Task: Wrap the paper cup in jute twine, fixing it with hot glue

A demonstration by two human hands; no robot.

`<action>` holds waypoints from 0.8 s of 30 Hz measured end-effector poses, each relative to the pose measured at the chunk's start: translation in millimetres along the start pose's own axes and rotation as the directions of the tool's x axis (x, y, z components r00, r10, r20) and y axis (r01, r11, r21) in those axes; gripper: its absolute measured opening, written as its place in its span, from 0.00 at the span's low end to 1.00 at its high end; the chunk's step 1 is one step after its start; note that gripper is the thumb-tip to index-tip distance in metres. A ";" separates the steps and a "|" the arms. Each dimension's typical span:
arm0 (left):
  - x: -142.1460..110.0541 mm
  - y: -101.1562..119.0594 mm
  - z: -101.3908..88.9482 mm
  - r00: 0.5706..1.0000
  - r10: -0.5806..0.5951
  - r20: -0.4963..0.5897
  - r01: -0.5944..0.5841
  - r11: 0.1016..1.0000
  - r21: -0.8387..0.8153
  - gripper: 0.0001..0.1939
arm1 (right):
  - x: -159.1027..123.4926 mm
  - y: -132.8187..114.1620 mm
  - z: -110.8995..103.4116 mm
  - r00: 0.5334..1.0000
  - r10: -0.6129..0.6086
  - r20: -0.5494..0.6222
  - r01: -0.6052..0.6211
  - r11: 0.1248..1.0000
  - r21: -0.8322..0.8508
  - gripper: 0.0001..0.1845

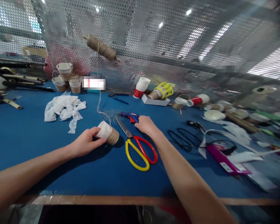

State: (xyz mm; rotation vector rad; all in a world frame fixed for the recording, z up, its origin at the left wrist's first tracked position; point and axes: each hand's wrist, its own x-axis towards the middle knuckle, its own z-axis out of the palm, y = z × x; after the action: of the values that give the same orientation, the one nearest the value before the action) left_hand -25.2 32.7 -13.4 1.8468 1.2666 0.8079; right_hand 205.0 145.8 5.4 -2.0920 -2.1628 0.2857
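My left hand [85, 143] is closed around a white paper cup [107, 132] lying on its side on the blue table, its lower part wrapped in brown twine. A strand of twine runs from the cup up to a twine spool [102, 47] hanging on the mesh wall. My right hand [145, 123] reaches past the red and yellow scissors [137, 145] and rests on the handle of a blue glue gun [130, 116]. Its fingers are curled over the gun's grip.
White lace scraps [64, 109] lie to the left. Small twine-wrapped cup baskets [66, 77] stand at the back. Stacked cups [141, 87], a yellow holder [165, 89], black scissors [182, 138], a purple tool [226, 160] and paper pieces crowd the right. The table's wooden edge [107, 199] is near me.
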 end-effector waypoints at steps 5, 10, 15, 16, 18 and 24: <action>1.4 -2.9 0.0 0.999 -0.041 -0.001 0.040 0.994 -0.103 0.17 | -3.2 5.9 -6.1 1.000 0.026 -0.014 -0.023 0.983 0.183 0.16; 2.8 -6.1 0.8 0.997 -0.076 0.025 0.080 0.976 -0.201 0.17 | -35.8 7.2 -23.9 0.997 -0.062 -0.052 0.079 0.875 0.478 0.20; 2.6 -8.5 0.8 0.994 -0.101 0.037 0.107 0.965 -0.239 0.18 | -64.9 -0.1 -30.4 0.977 -0.208 0.055 0.081 0.592 0.802 0.14; 2.7 -8.9 0.5 0.994 -0.105 0.042 0.112 0.963 -0.244 0.18 | -69.0 -2.2 -29.3 0.970 -0.238 0.051 0.100 0.581 0.808 0.13; 2.9 -9.8 0.2 0.993 -0.111 0.044 0.118 0.961 -0.250 0.17 | -75.6 -5.7 -25.3 0.958 -0.287 0.023 0.148 0.561 0.815 0.12; -2.6 -8.9 3.6 0.992 -0.128 0.020 0.129 0.967 -0.221 0.16 | -80.7 -6.9 -8.1 0.961 -0.273 0.039 0.082 0.420 0.904 0.07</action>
State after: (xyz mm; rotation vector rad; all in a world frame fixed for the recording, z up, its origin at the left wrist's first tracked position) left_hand -27.3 31.5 -23.1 1.5722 1.2257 0.8363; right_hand 203.2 65.6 18.5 -1.1938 -1.6165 1.3203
